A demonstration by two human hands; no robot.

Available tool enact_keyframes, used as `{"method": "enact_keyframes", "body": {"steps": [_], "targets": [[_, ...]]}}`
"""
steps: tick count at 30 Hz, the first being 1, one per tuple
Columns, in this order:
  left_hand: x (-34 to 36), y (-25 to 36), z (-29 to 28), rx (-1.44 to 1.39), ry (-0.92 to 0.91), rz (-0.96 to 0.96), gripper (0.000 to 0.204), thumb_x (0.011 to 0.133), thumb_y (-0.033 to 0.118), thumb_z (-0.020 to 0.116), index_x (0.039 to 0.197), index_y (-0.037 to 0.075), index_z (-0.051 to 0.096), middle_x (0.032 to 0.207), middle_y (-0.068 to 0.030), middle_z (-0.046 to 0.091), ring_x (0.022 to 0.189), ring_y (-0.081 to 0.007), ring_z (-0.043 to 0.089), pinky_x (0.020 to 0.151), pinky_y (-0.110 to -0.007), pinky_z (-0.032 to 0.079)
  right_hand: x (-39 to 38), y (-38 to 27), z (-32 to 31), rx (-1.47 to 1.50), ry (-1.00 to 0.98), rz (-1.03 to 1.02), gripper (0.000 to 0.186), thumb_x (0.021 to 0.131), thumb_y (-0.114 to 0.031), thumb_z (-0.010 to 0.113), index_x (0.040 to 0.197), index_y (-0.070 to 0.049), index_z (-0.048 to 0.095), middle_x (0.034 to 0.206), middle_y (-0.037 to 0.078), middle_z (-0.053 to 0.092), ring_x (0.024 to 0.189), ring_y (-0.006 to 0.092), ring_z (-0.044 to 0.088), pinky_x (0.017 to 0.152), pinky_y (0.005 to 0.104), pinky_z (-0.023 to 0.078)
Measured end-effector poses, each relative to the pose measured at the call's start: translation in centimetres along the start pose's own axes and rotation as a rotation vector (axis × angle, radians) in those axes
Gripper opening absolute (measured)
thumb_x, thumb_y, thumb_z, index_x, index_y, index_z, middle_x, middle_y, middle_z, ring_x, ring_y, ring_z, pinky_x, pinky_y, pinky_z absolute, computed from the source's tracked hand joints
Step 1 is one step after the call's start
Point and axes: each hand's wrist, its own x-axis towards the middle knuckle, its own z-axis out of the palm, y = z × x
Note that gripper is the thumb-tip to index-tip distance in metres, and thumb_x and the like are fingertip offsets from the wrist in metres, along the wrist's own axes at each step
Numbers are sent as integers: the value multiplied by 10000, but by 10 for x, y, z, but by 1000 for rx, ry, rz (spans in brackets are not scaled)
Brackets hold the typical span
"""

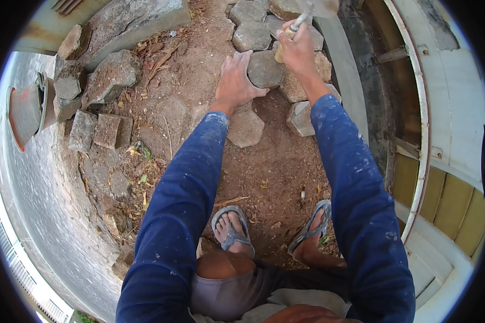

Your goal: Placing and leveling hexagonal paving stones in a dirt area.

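Observation:
My left hand (pixel 236 81) is open, its fingers and thumb spread along the left edge of a dark grey hexagonal paving stone (pixel 265 70). My right hand (pixel 298 53) is closed around a trowel (pixel 291 31), blurred at its upper end. Its yellowish handle end points down beside the right edge of that stone, and I cannot tell if they touch. More hexagonal pavers (pixel 251 36) lie fitted together beyond my hands. One paver (pixel 246 127) sits in the soil below my left wrist, and another (pixel 300 118) lies below my right wrist.
Bare brown soil (pixel 264 172) spreads between my sandalled feet (pixel 233 231) and the pavers. Broken concrete blocks (pixel 112 78) lie at the left, near a bucket (pixel 26 110). A concrete kerb (pixel 346 70) and a pale metal frame (pixel 423 129) run along the right.

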Motion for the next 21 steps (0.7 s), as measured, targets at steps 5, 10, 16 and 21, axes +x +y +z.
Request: {"method": "enact_keyframes", "body": {"steps": [5,10,16,21], "targets": [[1,-13,0,-26,26,4,1132,558,474,929,1463,2,441,1432,-183,528,1332,-376,468,1180,-475,338,-8,-19,-8,185,-60,185,168,938,-102,664,1030,-61,529,791,45,593,678,154,599,637,331,507],[-7,-11,-4,2,65,16,1278,521,592,936,1500,-10,379,1456,-214,497,1357,-394,438,1182,-477,331,-122,-44,-46,166,-100,603,146,951,-96,658,961,-59,517,696,21,563,495,113,554,423,271,434],[-17,-8,-2,-30,85,-1,1338,530,628,921,1537,-9,312,1505,-229,440,1395,-403,392,1195,-486,310,-177,-36,-78,30,-50,666,151,976,-126,646,1033,-50,528,691,5,535,529,85,539,466,268,449],[-25,-23,-5,-51,130,3,1340,587,736,838,1543,-28,294,1539,-227,408,1452,-396,333,1230,-505,239,-112,-44,-63,134,232,459,196,992,-146,633,1083,-37,498,704,18,529,521,90,531,454,288,472]]}}
